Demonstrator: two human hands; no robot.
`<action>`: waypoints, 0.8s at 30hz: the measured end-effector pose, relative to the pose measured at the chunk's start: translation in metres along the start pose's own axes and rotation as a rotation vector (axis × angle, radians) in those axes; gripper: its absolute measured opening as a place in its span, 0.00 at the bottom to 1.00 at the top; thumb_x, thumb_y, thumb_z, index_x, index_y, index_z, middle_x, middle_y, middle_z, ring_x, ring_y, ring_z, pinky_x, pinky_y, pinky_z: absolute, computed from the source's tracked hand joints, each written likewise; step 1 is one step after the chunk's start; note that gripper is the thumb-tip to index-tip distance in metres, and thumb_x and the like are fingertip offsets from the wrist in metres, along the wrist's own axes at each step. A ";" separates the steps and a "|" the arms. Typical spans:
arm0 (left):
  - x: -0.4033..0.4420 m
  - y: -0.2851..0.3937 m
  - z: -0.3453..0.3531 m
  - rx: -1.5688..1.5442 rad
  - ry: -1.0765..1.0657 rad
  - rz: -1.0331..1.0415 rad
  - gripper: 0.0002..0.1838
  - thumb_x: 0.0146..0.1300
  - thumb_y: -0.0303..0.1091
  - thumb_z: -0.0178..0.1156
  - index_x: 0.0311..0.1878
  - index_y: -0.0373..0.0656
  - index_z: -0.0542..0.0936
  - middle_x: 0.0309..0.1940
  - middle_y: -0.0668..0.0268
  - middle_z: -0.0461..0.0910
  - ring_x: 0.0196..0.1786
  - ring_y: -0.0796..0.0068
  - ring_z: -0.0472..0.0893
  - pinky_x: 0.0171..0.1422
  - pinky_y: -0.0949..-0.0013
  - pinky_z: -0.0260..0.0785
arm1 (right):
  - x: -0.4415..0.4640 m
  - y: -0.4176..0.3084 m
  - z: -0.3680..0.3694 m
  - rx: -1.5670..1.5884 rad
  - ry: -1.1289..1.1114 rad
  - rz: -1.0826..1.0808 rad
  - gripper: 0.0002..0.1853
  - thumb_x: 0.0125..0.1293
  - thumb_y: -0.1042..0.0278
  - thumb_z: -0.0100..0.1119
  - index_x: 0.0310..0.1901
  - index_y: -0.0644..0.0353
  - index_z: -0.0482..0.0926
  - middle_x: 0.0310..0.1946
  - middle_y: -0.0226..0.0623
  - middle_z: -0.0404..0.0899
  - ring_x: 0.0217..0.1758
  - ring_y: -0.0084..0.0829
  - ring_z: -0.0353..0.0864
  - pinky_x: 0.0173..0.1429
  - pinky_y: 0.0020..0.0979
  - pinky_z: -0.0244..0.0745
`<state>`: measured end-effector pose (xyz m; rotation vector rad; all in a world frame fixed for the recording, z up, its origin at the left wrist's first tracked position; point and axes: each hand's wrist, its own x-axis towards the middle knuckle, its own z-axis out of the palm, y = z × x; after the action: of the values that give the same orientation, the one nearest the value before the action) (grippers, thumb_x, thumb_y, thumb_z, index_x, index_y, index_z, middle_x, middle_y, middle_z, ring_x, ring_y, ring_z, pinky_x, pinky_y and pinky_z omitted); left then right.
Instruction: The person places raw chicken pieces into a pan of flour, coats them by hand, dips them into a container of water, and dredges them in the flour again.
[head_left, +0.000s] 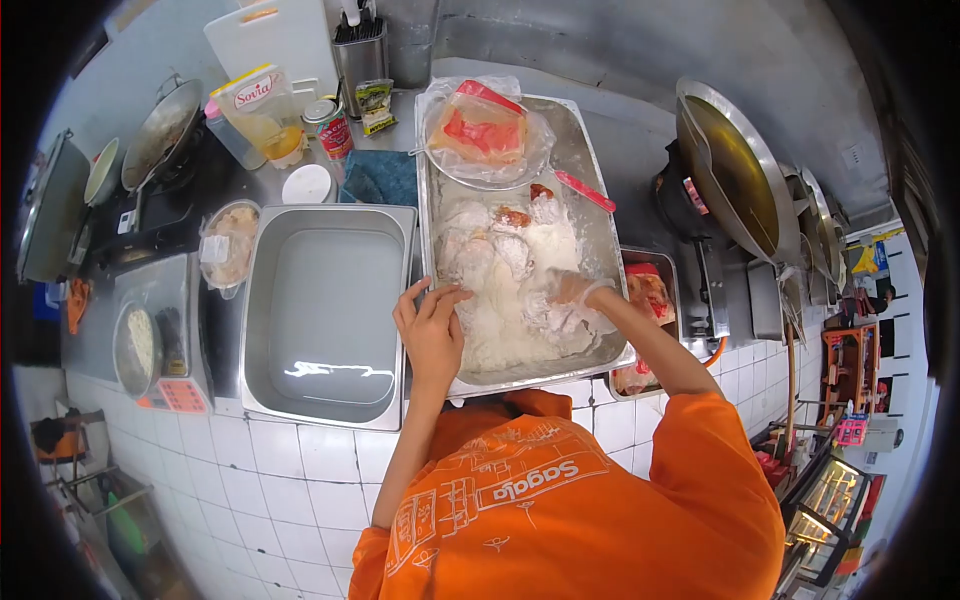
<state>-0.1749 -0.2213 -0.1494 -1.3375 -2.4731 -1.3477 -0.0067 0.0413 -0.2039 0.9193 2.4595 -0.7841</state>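
A metal tray [607, 240] holds white flour and several floured meat pieces [468, 250], two with reddish-brown patches showing. My left hand [432, 322] is bare, its fingers bent and apart over the tray's left rim, with nothing held. In the flour on the right side, my right hand [578, 298] wears a clear, flour-coated plastic glove. Its fingers are closed round a floured meat piece, partly hidden by the glove. At the tray's far end lies a wire strainer with a red handle [585, 191], bearing a plastic bag with red print [483, 138].
Left of the tray stands a deep metal pan of clear liquid [335, 300]. Farther left are a tub of pale food [230, 240] and a scale [178, 392] with a bowl [138, 345]. To the right are a meat tray [645, 292] and a large oil wok [735, 165].
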 end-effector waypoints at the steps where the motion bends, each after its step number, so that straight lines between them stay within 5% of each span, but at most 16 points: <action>1: 0.000 0.000 0.000 0.001 0.000 0.001 0.19 0.54 0.17 0.59 0.44 0.52 0.87 0.49 0.73 0.85 0.64 0.59 0.72 0.70 0.56 0.57 | -0.004 -0.001 0.001 -0.151 0.092 0.040 0.33 0.49 0.62 0.72 0.55 0.72 0.73 0.43 0.60 0.83 0.49 0.52 0.84 0.57 0.41 0.79; 4: 0.002 0.002 0.000 -0.002 0.007 0.005 0.19 0.55 0.17 0.59 0.44 0.52 0.88 0.49 0.73 0.85 0.64 0.58 0.72 0.70 0.56 0.57 | 0.008 0.015 0.029 -0.173 0.194 -0.026 0.47 0.49 0.57 0.73 0.70 0.70 0.66 0.51 0.61 0.81 0.51 0.55 0.83 0.58 0.46 0.77; 7: 0.002 0.002 0.000 -0.002 0.008 0.004 0.19 0.55 0.17 0.59 0.44 0.52 0.88 0.49 0.73 0.85 0.64 0.58 0.72 0.69 0.56 0.58 | 0.008 0.003 0.079 -0.330 0.483 -0.127 0.22 0.56 0.67 0.63 0.53 0.65 0.76 0.37 0.54 0.82 0.45 0.52 0.84 0.49 0.50 0.79; 10: 0.002 0.001 0.001 0.003 0.009 0.010 0.19 0.55 0.17 0.59 0.44 0.52 0.88 0.49 0.73 0.85 0.64 0.58 0.72 0.69 0.56 0.58 | 0.003 -0.016 0.088 -0.270 0.502 -0.246 0.18 0.57 0.69 0.58 0.50 0.63 0.77 0.32 0.52 0.80 0.41 0.53 0.83 0.45 0.54 0.78; 13: 0.001 0.000 0.003 -0.005 0.018 0.016 0.19 0.53 0.17 0.60 0.43 0.52 0.87 0.49 0.73 0.85 0.65 0.59 0.72 0.70 0.56 0.57 | 0.013 -0.017 0.084 -0.355 0.391 -0.139 0.17 0.56 0.67 0.62 0.47 0.63 0.78 0.34 0.53 0.82 0.41 0.56 0.83 0.44 0.54 0.78; 16: -0.001 -0.002 0.002 -0.009 0.026 0.028 0.18 0.52 0.18 0.60 0.43 0.52 0.87 0.49 0.73 0.85 0.65 0.59 0.72 0.70 0.56 0.57 | 0.025 0.001 0.049 -0.074 0.318 -0.140 0.22 0.53 0.64 0.67 0.48 0.64 0.77 0.37 0.55 0.83 0.42 0.60 0.83 0.46 0.53 0.79; 20: -0.003 -0.005 0.005 -0.013 0.040 0.029 0.18 0.52 0.18 0.60 0.43 0.52 0.87 0.49 0.73 0.85 0.65 0.58 0.72 0.70 0.55 0.58 | -0.002 0.003 0.081 -0.276 0.447 -0.378 0.47 0.43 0.56 0.77 0.65 0.66 0.68 0.49 0.57 0.81 0.55 0.57 0.79 0.62 0.48 0.75; 21: -0.004 -0.004 0.004 -0.010 0.038 0.025 0.18 0.52 0.18 0.60 0.43 0.52 0.87 0.49 0.73 0.85 0.65 0.58 0.72 0.70 0.55 0.58 | -0.007 -0.003 0.090 -0.378 0.510 -0.409 0.45 0.45 0.54 0.77 0.64 0.67 0.69 0.48 0.54 0.81 0.56 0.54 0.80 0.63 0.46 0.75; 24: -0.002 -0.003 0.004 -0.008 0.038 0.029 0.18 0.53 0.18 0.60 0.43 0.52 0.87 0.49 0.73 0.85 0.64 0.58 0.72 0.70 0.55 0.58 | -0.009 -0.033 0.061 -0.199 0.212 -0.178 0.45 0.46 0.54 0.77 0.65 0.67 0.70 0.51 0.52 0.82 0.57 0.51 0.80 0.63 0.44 0.74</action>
<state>-0.1741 -0.2209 -0.1544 -1.3309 -2.4165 -1.3651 -0.0130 -0.0213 -0.2335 0.7514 2.7743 -0.5064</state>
